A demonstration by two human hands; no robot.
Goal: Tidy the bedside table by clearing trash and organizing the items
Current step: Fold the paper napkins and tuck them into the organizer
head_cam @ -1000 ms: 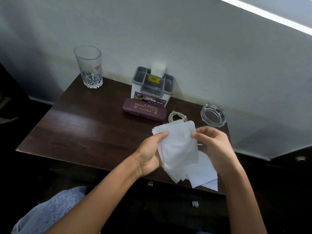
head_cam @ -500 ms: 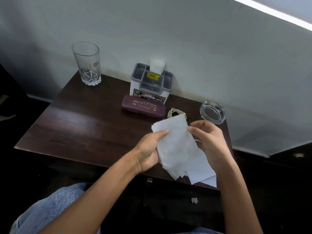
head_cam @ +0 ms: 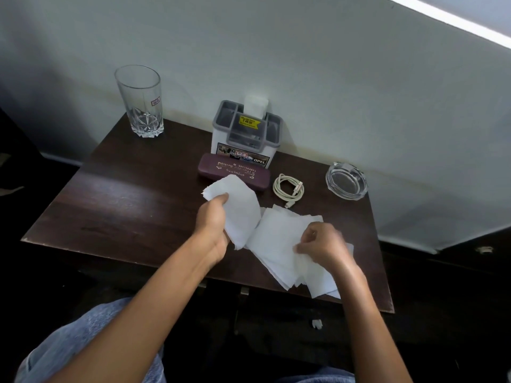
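My left hand [head_cam: 214, 226] grips a small stack of white tissues [head_cam: 239, 208] above the dark wooden bedside table [head_cam: 119, 205]. More loose white tissues [head_cam: 279, 244] lie spread on the table near its front right edge. My right hand [head_cam: 322, 248] rests on them with curled fingers, pinching at a sheet; motion blur hides the exact hold.
A tall glass [head_cam: 141, 102] stands at the back left. A grey-and-white organizer [head_cam: 244, 139] sits against the wall, a maroon glasses case [head_cam: 235, 172] in front of it. A coiled white cable [head_cam: 289, 189] and a glass ashtray [head_cam: 347, 181] lie to the right.
Both hands held the tissue stack together before. Now my right hand has dropped to the loose tissues on the table, while my left hand keeps the stack, shifted left.
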